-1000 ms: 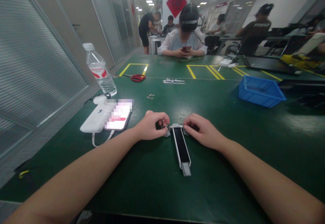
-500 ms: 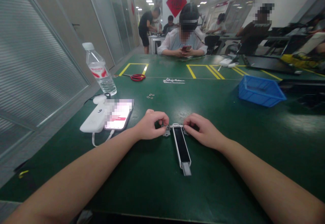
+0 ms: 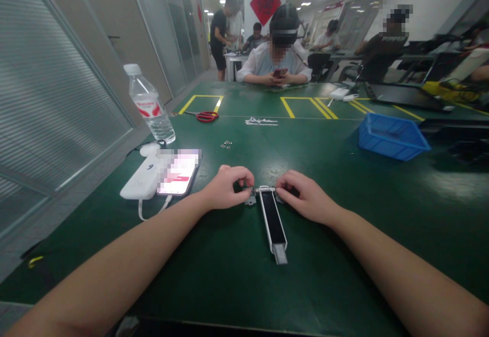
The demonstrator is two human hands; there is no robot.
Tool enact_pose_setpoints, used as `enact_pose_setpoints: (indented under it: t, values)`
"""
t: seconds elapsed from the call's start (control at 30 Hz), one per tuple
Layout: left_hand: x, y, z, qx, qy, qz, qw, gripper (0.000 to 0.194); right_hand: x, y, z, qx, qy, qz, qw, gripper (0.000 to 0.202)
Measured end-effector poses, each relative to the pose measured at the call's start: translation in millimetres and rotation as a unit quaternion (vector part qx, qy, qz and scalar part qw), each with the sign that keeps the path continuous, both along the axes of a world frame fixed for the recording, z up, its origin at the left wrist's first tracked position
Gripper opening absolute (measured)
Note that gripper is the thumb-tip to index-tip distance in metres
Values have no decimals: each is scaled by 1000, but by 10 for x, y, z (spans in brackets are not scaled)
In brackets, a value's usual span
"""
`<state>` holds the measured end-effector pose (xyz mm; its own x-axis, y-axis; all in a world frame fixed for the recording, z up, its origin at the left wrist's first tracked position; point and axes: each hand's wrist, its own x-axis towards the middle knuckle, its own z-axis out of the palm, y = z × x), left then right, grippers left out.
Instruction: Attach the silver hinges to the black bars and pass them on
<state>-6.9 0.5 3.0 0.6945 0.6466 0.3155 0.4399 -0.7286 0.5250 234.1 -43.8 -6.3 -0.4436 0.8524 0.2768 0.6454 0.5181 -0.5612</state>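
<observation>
A long device with a black face and white edges [image 3: 273, 220] lies on the green table [image 3: 214, 276], with a grey tab at its near end. A thin metal bar [image 3: 265, 190] crosses its far end, and a small metal plate [image 3: 250, 199] shows on the left. My left hand [image 3: 231, 187] is closed in a pinch at the bar's left end. At the right end my right hand [image 3: 301, 194] is also closed, its fingertips on the metal part there. The fingers partly hide both ends of the metal piece.
A phone [image 3: 179, 174], a white power bank [image 3: 141, 176] with a cable and a water bottle [image 3: 151, 105] stand at the left. Red-handled scissors [image 3: 207, 116], small rings [image 3: 226, 144] and a blue bin [image 3: 393, 136] are farther off. A person [image 3: 280, 57] sits opposite.
My hands and the device have hardly moved. In the background, the standing person at the left has straightened up a little.
</observation>
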Motion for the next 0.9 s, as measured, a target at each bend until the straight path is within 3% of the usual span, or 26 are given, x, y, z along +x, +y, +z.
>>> enact_pose_setpoints:
  t: [0.23,0.9]
  values:
    - [6,-11,12,23,59,21,998,8,-6,-2,17,-3,0,3,1000,11]
    - [9,-26,16,13,59,16,998,7,-10,-10,28,-4,-3,-2,1000,10]
